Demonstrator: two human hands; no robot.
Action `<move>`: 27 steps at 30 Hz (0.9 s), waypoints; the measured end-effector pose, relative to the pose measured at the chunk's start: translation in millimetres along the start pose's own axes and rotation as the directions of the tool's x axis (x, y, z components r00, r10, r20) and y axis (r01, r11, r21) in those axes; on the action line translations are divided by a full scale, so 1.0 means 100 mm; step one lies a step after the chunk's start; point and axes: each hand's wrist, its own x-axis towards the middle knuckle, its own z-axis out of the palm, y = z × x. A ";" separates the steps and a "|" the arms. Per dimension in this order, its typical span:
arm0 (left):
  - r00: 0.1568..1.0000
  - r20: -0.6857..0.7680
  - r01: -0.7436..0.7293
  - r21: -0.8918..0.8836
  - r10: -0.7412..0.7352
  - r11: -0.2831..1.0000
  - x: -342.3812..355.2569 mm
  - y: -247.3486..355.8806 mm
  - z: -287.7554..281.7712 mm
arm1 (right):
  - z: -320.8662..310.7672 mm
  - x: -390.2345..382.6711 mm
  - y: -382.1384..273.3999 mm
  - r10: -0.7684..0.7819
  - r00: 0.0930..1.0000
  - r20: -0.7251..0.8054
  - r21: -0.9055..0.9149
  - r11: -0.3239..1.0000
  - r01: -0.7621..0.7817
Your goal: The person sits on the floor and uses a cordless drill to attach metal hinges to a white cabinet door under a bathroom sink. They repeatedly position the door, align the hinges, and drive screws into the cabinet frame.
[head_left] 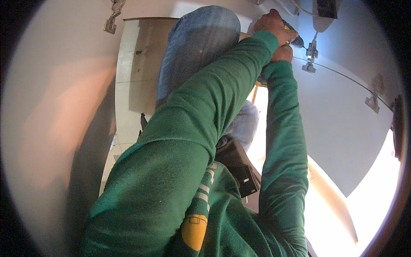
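Both my arms, in green sleeves, reach to the upper right. My left hand [270, 25] is closed over the back of a yellow and black cordless drill [296, 39]. Just below it, my right hand [282, 53] is closed against the drill's underside; its fingers and most of the handle are hidden. The drill's bit points right, at a metal cabinet hinge [312, 51] fixed across the seam between a pale panel and a door. Bright light falls on the panel around this hinge. Whether the bit touches a screw cannot be made out.
A second hinge [373, 102] sits farther along the door [342, 128]. Another metal hinge [112, 19] hangs from the pale side panel [51, 107] at the upper left. My bent knee in blue jeans [201, 47] is between the panels, with a dark pouch [239, 165] below.
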 end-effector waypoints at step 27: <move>0.997 -0.055 0.057 -0.072 -0.061 0.996 -0.36 0.08 -0.18 | -0.01 -0.13 0.20 -0.155 0.987 0.040 -0.046 0.987 0.157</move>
